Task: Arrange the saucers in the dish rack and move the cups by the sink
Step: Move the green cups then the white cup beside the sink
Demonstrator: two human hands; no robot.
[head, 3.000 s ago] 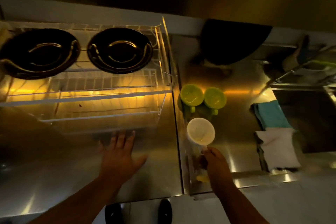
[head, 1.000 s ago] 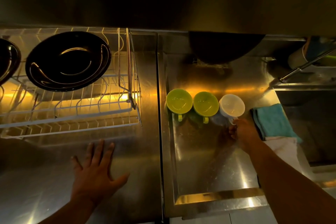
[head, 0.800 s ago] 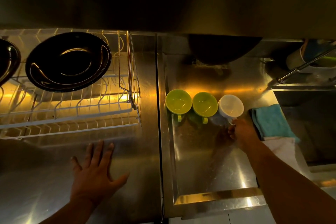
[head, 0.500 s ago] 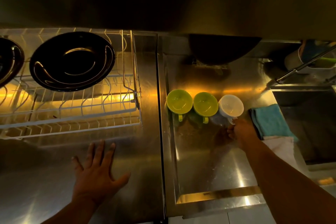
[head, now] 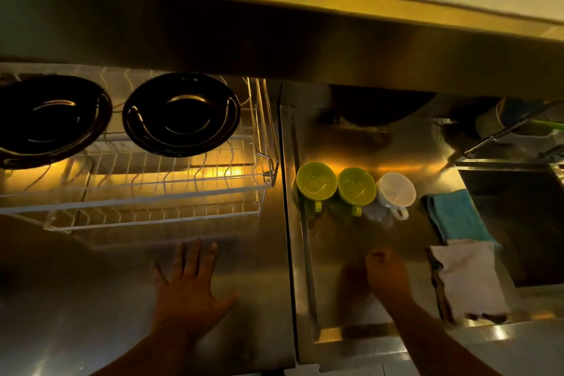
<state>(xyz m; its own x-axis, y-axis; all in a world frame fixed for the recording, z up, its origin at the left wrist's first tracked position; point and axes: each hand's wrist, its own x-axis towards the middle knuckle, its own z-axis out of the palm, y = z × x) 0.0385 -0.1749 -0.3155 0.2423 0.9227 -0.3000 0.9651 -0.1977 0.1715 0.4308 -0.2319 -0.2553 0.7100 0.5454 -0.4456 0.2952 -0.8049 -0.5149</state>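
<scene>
Cups (head: 396,191), two green and one white, stand upright; both hands' fingers hold nothing.

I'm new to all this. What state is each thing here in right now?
Left saucer: propped in the dish rack.
Right saucer: propped in the rack.
Two green cups: upright, empty.
White cup: upright, released.
Left hand: flat on the counter.
Right hand: empty, blurred.
Teal cloth: folded.
</scene>
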